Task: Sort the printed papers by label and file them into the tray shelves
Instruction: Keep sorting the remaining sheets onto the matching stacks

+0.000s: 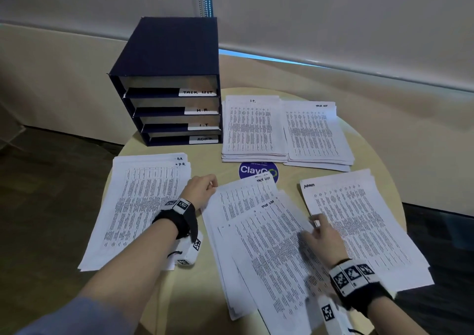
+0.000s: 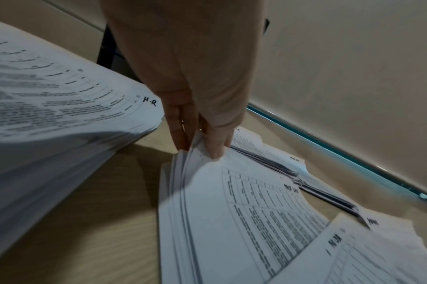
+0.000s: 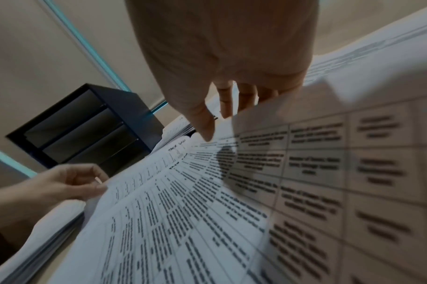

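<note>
A loose middle pile (image 1: 238, 206) of printed papers lies on the round table (image 1: 200, 291). My left hand (image 1: 211, 184) pinches its far left corner (image 2: 200, 151), lifting several sheets. The top sheet (image 1: 277, 245), marked TASK LIST, sits askew. My right hand (image 1: 316, 222) holds its right edge, thumb (image 3: 207, 132) on top and fingers (image 3: 225, 107) beneath. The dark blue tray unit (image 1: 166, 52) stands at the back left, with shelves labelled TASK LIST, H.R., I.T. and ADMIN from top to bottom.
Sorted stacks ring the middle pile: H.R (image 1: 143, 193) at left, I.T. (image 1: 251, 127) behind it, TASK LIST (image 1: 315, 132) at back right, ADMIN (image 1: 359, 219) at right, overhanging the table's edge. A blue round sticker (image 1: 252, 170) shows between them.
</note>
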